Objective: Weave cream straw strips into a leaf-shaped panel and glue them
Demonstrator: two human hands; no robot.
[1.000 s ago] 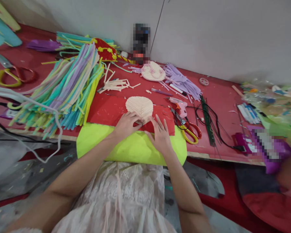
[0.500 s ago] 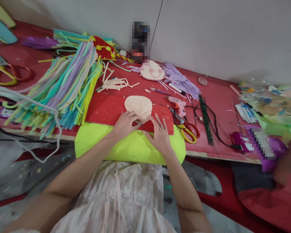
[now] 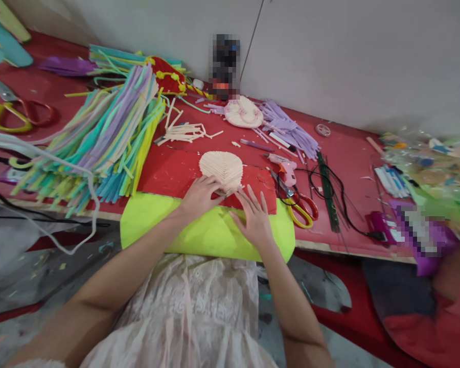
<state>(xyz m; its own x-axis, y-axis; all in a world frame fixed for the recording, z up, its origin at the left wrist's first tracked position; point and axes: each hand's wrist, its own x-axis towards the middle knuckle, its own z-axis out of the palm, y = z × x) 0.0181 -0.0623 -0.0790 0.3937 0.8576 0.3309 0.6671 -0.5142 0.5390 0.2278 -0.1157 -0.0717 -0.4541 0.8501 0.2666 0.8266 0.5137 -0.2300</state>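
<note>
A cream heart-shaped piece (image 3: 223,166), faced with slanting rows of chenille stems, lies on a red sheet (image 3: 164,174) in front of me. My left hand (image 3: 204,195) has its fingers bent over the piece's lower left edge, with the thumb close below, gripping it near the pointed end. Beside that tip rests my right hand (image 3: 255,214), fingers spread and thumb apart; its index fingertip is at the tip. Under both hands is a bright yellow-green sheet (image 3: 157,220), hanging over the table edge. The tip itself is partly hidden by fingers.
A pink glue gun (image 3: 287,168) and red-yellow scissors (image 3: 301,207) lie to the right. Coloured chenille stems (image 3: 95,133) are heaped left, cream stem pieces (image 3: 186,132) and a pink-and-cream disc (image 3: 243,112) behind. Another person's red clothing (image 3: 437,332) shows at lower right.
The view has shifted slightly. My right thumb has moved away from the piece and that hand's fingers are a little more spread. My left hand stays at the piece's lower edge.
</note>
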